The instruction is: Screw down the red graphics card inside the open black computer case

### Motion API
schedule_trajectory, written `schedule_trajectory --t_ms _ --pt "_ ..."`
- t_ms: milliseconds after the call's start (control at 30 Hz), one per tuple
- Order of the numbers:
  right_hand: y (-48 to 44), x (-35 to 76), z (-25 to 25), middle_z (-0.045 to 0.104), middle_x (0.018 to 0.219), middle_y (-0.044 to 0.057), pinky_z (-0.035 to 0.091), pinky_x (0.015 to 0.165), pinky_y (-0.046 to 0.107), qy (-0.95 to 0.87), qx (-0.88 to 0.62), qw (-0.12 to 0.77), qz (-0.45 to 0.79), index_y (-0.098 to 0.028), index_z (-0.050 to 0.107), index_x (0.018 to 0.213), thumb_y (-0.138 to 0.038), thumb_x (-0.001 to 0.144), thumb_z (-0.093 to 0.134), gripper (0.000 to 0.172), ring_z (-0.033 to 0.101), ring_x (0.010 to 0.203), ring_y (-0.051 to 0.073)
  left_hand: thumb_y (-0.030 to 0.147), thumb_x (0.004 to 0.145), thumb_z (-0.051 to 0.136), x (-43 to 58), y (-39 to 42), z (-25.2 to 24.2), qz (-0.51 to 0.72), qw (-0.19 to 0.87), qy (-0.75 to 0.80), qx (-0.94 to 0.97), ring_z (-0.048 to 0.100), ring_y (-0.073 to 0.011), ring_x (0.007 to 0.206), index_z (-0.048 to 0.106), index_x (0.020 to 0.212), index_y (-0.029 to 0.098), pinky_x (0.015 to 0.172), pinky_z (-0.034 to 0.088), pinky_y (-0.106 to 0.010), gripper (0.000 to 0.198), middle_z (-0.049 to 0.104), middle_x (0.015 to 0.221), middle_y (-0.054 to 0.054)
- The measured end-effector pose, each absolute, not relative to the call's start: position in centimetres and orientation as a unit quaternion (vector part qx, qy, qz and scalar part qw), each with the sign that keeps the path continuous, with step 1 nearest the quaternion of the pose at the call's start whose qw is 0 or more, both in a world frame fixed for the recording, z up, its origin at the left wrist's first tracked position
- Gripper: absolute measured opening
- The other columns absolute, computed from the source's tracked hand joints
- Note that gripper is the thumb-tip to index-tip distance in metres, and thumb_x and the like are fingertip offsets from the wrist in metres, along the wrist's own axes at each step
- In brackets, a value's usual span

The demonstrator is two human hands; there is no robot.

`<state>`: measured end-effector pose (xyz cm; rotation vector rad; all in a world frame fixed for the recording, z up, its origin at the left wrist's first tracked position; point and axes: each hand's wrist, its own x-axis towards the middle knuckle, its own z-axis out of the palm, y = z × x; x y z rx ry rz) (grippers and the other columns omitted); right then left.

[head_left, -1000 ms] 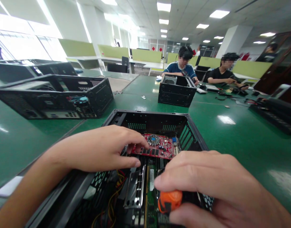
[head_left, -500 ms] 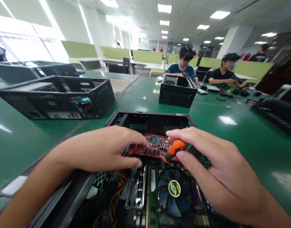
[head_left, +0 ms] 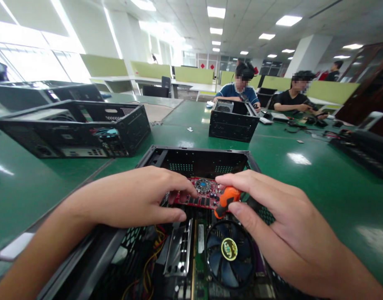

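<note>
An open black computer case [head_left: 207, 160] lies in front of me. Inside it sits a red graphics card [head_left: 196, 193] with a small round fan. My right hand [head_left: 282, 221] grips an orange-and-black screwdriver [head_left: 228, 200] between thumb and fingers, tilted over the card's right part; its shaft cannot be made out. My left hand [head_left: 147, 196] reaches over the card's left end, thumb apart from the bent fingers. Its fingertips are at the card, though contact is partly hidden. Nearer me are a large black CPU fan [head_left: 229, 254], a memory stick [head_left: 200, 239] and a silver metal bracket [head_left: 179, 250].
Another open case [head_left: 125, 129] stands at the left, with one more behind it. A smaller case [head_left: 233, 125] stands farther back, in front of a seated person [head_left: 238, 89]. At the right, a second person [head_left: 293, 98] sits by cables and parts on the green table [head_left: 179, 133].
The screwdriver in my right hand has shifted slightly left, its handle standing a little more upright. My left hand has hardly moved.
</note>
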<state>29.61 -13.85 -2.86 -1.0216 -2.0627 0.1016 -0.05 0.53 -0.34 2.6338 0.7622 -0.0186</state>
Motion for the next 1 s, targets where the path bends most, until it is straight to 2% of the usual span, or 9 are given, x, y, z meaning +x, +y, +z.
schedule_trajectory --t_ms 200,300,433,533,667,767,933,1000 --pt "-13.69 29.63 -2.93 0.093 0.107 -0.004 0.072 0.087 0.024 -0.811 -0.423 0.401 0.047 -0.026 0.085 0.123 -0.016 0.121 0.077 0.013 0.09 0.092 0.015 0.048 0.106 0.089 -0.09 0.4 -0.31 -0.015 0.191 0.278 0.941 0.094 -0.0319 0.112 0.098 0.139 0.038 0.093 0.066 -0.036 0.036 0.102 0.125 -0.001" --pt "-13.6 29.47 -2.93 0.094 0.112 -0.002 0.073 0.091 0.023 -0.811 -0.421 0.401 0.054 -0.025 0.085 0.128 -0.015 0.123 0.072 0.017 0.092 0.098 0.015 0.047 0.107 0.089 -0.12 0.32 -0.23 -0.016 0.192 0.28 0.94 0.095 -0.0322 0.112 0.098 0.139 0.038 0.094 0.067 -0.036 0.034 0.102 0.126 -0.002" --pt "-13.58 29.34 -3.06 0.1 0.131 0.006 0.077 0.103 0.024 -0.82 -0.412 0.394 0.042 -0.017 0.085 0.146 -0.011 0.126 0.061 0.032 0.097 0.115 0.017 0.048 0.107 0.088 -0.13 0.41 -0.29 -0.018 0.198 0.281 0.939 0.095 -0.0317 0.114 0.098 0.142 0.04 0.097 0.068 -0.037 0.037 0.101 0.128 -0.001" --pt "-13.56 29.41 -3.11 0.102 0.141 0.012 0.079 0.109 0.027 -0.821 -0.41 0.395 0.035 -0.013 0.085 0.152 -0.01 0.125 0.059 0.038 0.099 0.125 0.021 0.048 0.107 0.088 -0.07 0.51 -0.39 -0.015 0.199 0.281 0.939 0.095 -0.0315 0.114 0.098 0.143 0.039 0.098 0.069 -0.037 0.038 0.101 0.129 -0.001" --pt "-13.5 29.46 -2.97 0.103 0.141 0.014 0.082 0.107 0.03 -0.823 -0.41 0.392 0.035 -0.013 0.086 0.152 -0.01 0.125 0.058 0.039 0.101 0.124 0.024 0.045 0.107 0.089 -0.04 0.5 -0.42 -0.005 0.205 0.272 0.94 0.095 -0.0311 0.111 0.098 0.141 0.038 0.093 0.068 -0.036 0.035 0.101 0.126 -0.002" --pt "-13.42 29.38 -2.82 0.103 0.14 0.015 0.083 0.106 0.031 -0.82 -0.414 0.392 0.039 -0.013 0.087 0.152 -0.009 0.124 0.057 0.041 0.102 0.122 0.025 0.046 0.107 0.09 -0.14 0.45 -0.37 -0.008 0.207 0.273 0.939 0.095 -0.032 0.113 0.098 0.142 0.038 0.095 0.069 -0.036 0.037 0.101 0.128 -0.002" --pt "-13.3 29.12 -2.8 0.102 0.149 0.016 0.08 0.117 0.031 -0.813 -0.422 0.4 0.042 -0.013 0.084 0.157 -0.008 0.123 0.054 0.045 0.101 0.135 0.025 0.046 0.108 0.09 -0.25 0.41 -0.29 -0.005 0.203 0.273 0.94 0.095 -0.032 0.113 0.097 0.142 0.038 0.094 0.069 -0.035 0.036 0.101 0.128 -0.002" --pt "-13.29 29.11 -2.74 0.102 0.144 0.015 0.079 0.117 0.029 -0.812 -0.425 0.397 0.051 -0.013 0.084 0.154 -0.007 0.124 0.052 0.045 0.101 0.132 0.024 0.044 0.108 0.09 -0.21 0.4 -0.27 -0.004 0.205 0.269 0.941 0.095 -0.0313 0.111 0.097 0.142 0.039 0.093 0.068 -0.035 0.036 0.101 0.127 -0.002"
